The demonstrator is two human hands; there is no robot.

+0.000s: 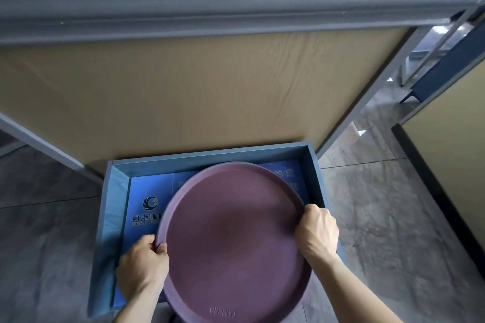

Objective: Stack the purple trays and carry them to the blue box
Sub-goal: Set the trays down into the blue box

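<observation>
A round purple tray (231,238) fills the lower middle of the head view, held level over the open blue box (210,157) on the floor. Its rim looks thick, like a stack, but I cannot tell how many trays there are. My left hand (144,265) grips the rim at the tray's left side, thumb over the edge. At the right rim, my right hand (317,233) is closed on the edge. The box's printed blue bottom (149,199) shows to the left of the tray.
A table with a grey padded edge (236,5) and a tan wooden panel (196,92) rises directly behind the box. Grey metal legs (367,102) slant down on the right. Grey tiled floor (393,217) lies on both sides. A dark-edged panel (446,165) stands at the far right.
</observation>
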